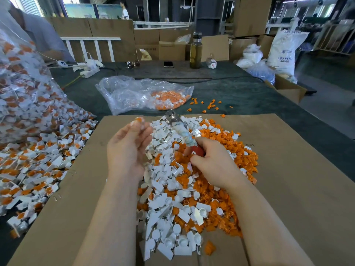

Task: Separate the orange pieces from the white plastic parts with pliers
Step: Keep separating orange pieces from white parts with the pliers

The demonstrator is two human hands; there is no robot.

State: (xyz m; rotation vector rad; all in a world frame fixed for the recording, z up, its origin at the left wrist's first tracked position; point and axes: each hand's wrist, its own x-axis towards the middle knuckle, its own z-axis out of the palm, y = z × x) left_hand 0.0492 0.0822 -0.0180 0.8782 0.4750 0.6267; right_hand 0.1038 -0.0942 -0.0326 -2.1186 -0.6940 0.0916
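Left hand [127,148] raised over cardboard sheet [288,169], fingers [138,127] curled, pinching white-and-orange part [138,120] at tips; part blurred. Right hand [213,166] grips red handles of pliers [179,129], nose pointing up and away, jaw state unclear. Beneath hands: mixed pile of white parts [163,189] and orange pieces [221,198] on cardboard. Unsorted parts [34,169] heaped left on worktop [249,93].

Red-handled pliers [179,129] tilted up over cardboard, mixed heap of white plastic parts [165,189], loose orange pieces [217,196]

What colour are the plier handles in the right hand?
Red, as far as the pliers show beneath the right hand; head view.
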